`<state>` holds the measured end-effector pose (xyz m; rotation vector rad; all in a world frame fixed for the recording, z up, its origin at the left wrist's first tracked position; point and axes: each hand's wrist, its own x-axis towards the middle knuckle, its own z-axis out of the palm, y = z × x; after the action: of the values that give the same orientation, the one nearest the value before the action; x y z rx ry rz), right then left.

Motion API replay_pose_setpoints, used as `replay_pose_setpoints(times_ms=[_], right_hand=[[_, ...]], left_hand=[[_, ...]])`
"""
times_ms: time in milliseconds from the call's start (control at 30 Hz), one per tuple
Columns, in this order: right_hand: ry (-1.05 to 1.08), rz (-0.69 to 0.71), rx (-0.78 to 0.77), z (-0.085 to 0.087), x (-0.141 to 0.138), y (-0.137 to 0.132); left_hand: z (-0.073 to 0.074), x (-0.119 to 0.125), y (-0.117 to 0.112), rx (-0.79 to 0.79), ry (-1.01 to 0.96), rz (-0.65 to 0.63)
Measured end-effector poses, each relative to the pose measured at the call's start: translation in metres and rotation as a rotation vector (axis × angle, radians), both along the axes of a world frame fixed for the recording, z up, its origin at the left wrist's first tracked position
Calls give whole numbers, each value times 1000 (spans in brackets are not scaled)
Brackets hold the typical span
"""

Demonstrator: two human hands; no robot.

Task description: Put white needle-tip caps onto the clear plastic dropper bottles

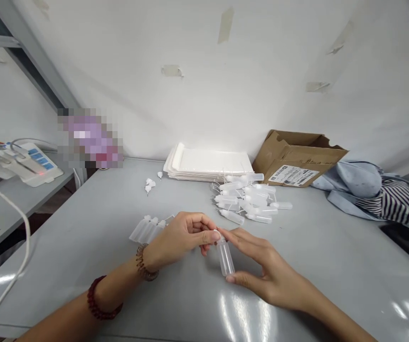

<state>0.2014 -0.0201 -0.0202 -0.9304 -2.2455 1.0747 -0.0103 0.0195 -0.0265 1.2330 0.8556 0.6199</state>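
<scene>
A small clear plastic squeeze bottle (226,259) is held between both hands above the grey table, its top tilted away from me. My left hand (186,235) pinches the white cap end between thumb and fingers. My right hand (261,263) spans the bottle, with its thumb at the base and fingertips at the neck. Beside my left wrist several similar bottles (146,230) lie in a row, partly hidden by the hand. Farther back is a pile of needle-tip bottles (257,199) with white caps. A few loose white needle caps (149,185) lie at the back left.
White padded envelopes (213,161) are stacked against the wall. An open cardboard box (297,156) leans at the back right, near blue and striped cloth (357,183) and a dark phone-like object (407,244). At left, a power strip (35,164) and white cable (24,223) sit by the table (176,304).
</scene>
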Motion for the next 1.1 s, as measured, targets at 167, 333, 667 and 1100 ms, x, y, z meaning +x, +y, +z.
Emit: replay_pose_setpoints(times_ms=[167,333,667,1100], right_hand=[[-5,65,25,-2,4,1],[41,39,28,-2,5,1],[137,-5,151,-15,2,-3],[212,-117,26,-14,-5,-5]], left_hand=[[1,-2,1,-64,30,-20],[4,-6,2,-150,11,-19],[4,-5,2,-113,-25,92],[8,-3,-2,62,35,45]])
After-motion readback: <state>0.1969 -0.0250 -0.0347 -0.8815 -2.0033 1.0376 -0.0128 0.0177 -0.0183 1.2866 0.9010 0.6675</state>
